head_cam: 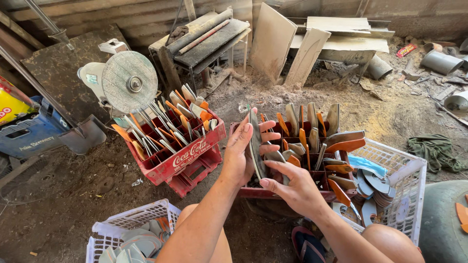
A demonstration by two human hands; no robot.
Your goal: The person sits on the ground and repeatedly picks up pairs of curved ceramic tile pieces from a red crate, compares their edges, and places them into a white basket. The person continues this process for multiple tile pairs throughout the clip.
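Observation:
My left hand (240, 155) and my right hand (295, 189) together hold a flat grey knife blade (255, 142) on edge, tip up, over a red divided crate (292, 191). That crate is packed with upright knives with orange and grey wooden handles (312, 136). The left palm presses the blade's side, while the right fingers grip its lower end. A second red crate (181, 157), also full of knives, stands tilted to the left.
A round grinding wheel (129, 82) on a motor sits behind the left crate. A white plastic basket (396, 181) of curved blades stands to the right, and another white basket (127, 233) lies at the lower left. The dirt floor holds boards, pipes and a green cloth (435, 150).

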